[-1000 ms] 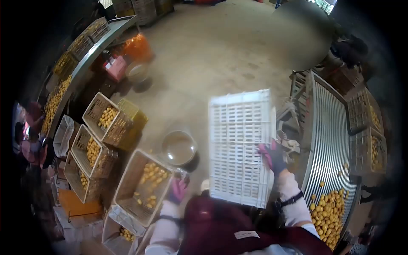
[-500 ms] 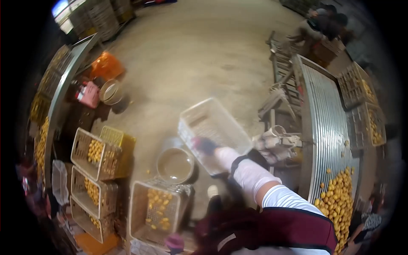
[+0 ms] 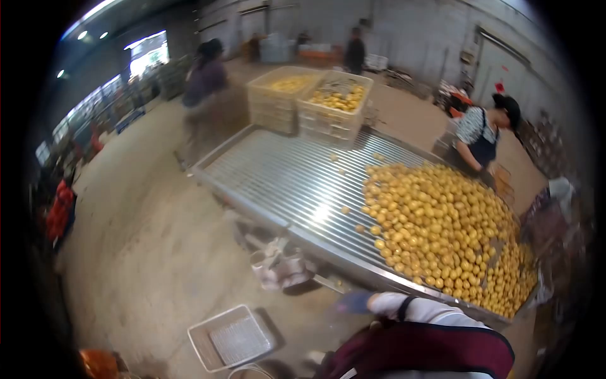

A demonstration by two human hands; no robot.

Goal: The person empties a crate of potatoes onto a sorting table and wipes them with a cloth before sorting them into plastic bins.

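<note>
Below the near edge of the roller tabletop [image 3: 284, 183], my right hand [image 3: 353, 302] hangs blurred and gloved; whether its grip is released or clenched I cannot tell. My left hand is out of view. White crate [image 3: 232, 336] lies empty on the floor, near it but apart. Yellow fruit [image 3: 442, 227] heaps toward the tabletop's right end.

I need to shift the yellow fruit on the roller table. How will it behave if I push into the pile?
The yellow fruit looks round and loose, so it would probably roll. Strays already lie apart on the roller table. The smooth ridged metal likely gives little grip.
</note>
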